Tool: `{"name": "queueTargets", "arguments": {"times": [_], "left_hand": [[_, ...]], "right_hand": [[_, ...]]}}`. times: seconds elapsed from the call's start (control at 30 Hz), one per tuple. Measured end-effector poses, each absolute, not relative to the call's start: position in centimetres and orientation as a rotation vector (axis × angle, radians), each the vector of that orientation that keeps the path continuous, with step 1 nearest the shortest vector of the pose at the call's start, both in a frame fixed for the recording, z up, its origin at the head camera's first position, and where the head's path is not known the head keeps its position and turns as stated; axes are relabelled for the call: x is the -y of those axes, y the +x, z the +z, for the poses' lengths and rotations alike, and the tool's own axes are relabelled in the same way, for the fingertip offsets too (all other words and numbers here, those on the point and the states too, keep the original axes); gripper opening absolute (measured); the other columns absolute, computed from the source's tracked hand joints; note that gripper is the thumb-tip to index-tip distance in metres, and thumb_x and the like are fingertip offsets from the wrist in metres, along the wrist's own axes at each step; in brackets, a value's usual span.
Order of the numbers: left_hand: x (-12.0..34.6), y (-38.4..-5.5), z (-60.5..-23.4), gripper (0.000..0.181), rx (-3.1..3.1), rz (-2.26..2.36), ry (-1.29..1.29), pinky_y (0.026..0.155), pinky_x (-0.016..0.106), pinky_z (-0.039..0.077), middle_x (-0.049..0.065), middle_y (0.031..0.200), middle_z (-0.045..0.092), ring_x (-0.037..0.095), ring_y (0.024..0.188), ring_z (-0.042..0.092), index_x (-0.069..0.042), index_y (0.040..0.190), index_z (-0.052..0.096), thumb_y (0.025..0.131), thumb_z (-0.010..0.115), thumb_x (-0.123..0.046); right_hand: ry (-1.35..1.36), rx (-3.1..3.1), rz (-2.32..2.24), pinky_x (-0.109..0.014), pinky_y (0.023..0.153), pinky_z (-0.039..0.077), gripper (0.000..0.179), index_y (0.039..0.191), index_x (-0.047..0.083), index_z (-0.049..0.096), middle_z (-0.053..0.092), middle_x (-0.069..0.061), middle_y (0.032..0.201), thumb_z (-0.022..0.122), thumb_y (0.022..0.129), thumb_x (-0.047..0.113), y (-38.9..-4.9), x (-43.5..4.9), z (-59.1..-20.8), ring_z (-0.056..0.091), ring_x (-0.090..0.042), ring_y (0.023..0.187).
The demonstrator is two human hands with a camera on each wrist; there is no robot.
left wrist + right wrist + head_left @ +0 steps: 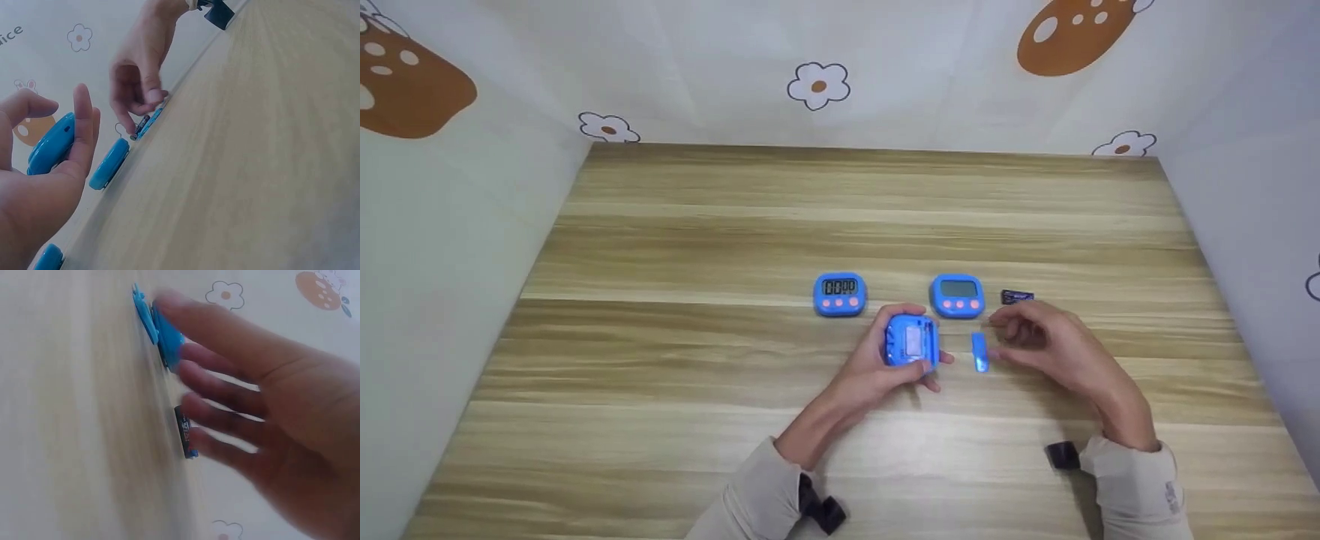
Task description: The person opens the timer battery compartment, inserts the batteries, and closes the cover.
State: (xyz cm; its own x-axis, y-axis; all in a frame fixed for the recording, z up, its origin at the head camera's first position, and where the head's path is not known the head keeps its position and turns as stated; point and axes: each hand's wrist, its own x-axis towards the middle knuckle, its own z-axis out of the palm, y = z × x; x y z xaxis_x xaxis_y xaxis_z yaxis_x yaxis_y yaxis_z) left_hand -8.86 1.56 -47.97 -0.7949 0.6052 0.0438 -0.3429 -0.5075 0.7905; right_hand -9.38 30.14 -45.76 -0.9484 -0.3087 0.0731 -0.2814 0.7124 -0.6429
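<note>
My left hand (pixel 877 356) grips a blue digital timer (pixel 901 341) between thumb and fingers, its back turned up and a long battery slot bare along one side. Just right of it lies a narrow blue battery cover (pixel 979 352) on the table. Beside the cover hovers my right hand (pixel 1054 345), fingers loosely bent and nothing between them. Its thumb tip is close to the cover, while the other fingertips overlap the near side of a dark battery (pixel 183 432). In the right wrist view that battery lies on the wood below the fingers.
A second blue timer (pixel 840 294) lies face up, its display reading zeros. Another timer (pixel 958 296) with a blank screen lies between it and the battery. The wood-grain table (pixel 660 360) meets a patterned wall covering (pixel 720 67) at the back and sides.
</note>
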Motion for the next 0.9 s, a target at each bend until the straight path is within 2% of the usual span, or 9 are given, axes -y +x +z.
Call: {"name": "queueTargets", "arguments": {"times": [0.1, 0.27, 0.47, 0.63, 0.9], "left_hand": [[-1.6, -8.9, -47.9, 0.066, -1.106, 2.284, 0.445, 0.077, 0.046, 0.058, 0.031, 0.141, 0.031, 0.045, 0.114, 0.057, -0.006, 0.143, 0.029, 0.088, 0.058, 0.015], [-1.8, -8.9, -47.9, 0.066, -1.101, 2.284, 0.451, 0.077, 0.049, 0.058, 0.029, 0.143, 0.031, 0.046, 0.113, 0.057, -0.004, 0.143, 0.028, 0.088, 0.058, 0.017], [-1.7, -8.8, -47.8, 0.065, -1.099, 2.274, 0.440, 0.078, 0.050, 0.058, 0.028, 0.143, 0.032, 0.046, 0.114, 0.057, -0.007, 0.143, 0.031, 0.088, 0.058, 0.016], [-1.6, -8.9, -47.8, 0.066, -1.095, 2.279, 0.447, 0.078, 0.049, 0.058, 0.029, 0.142, 0.032, 0.046, 0.113, 0.057, -0.006, 0.142, 0.031, 0.088, 0.059, 0.016], [-1.5, -8.8, -47.8, 0.067, -1.114, 2.268, 0.456, 0.078, 0.049, 0.058, 0.031, 0.142, 0.031, 0.045, 0.113, 0.057, -0.004, 0.143, 0.029, 0.087, 0.058, 0.016]], "right_hand": [[-0.506, -3.144, -0.949, -0.031, 0.077, 0.050, 0.028, 0.106, 0.014, 0.071, 0.063, 0.004, 0.101, 0.082, 0.081, 0.016, -9.5, -30.8, -45.9, 0.057, -0.014, 0.092], [-0.470, -3.328, -0.757, -0.041, 0.083, 0.050, 0.030, 0.108, 0.012, 0.073, 0.061, 0.000, 0.107, 0.081, 0.080, 0.006, -9.9, -31.7, -46.3, 0.055, -0.019, 0.101], [-0.507, -3.362, -0.663, -0.036, 0.072, 0.048, 0.024, 0.103, 0.007, 0.074, 0.063, -0.001, 0.101, 0.081, 0.080, 0.006, -10.1, -31.9, -46.9, 0.053, -0.018, 0.090], [-0.474, -3.346, -0.688, -0.035, 0.071, 0.048, 0.018, 0.095, 0.009, 0.073, 0.063, 0.001, 0.099, 0.082, 0.079, 0.008, -10.2, -31.8, -47.0, 0.053, -0.015, 0.089], [-0.405, -3.290, -0.680, -0.043, 0.072, 0.052, 0.020, 0.098, 0.009, 0.071, 0.067, -0.003, 0.096, 0.080, 0.080, 0.007, -10.1, -31.7, -46.6, 0.058, -0.021, 0.088]]}}
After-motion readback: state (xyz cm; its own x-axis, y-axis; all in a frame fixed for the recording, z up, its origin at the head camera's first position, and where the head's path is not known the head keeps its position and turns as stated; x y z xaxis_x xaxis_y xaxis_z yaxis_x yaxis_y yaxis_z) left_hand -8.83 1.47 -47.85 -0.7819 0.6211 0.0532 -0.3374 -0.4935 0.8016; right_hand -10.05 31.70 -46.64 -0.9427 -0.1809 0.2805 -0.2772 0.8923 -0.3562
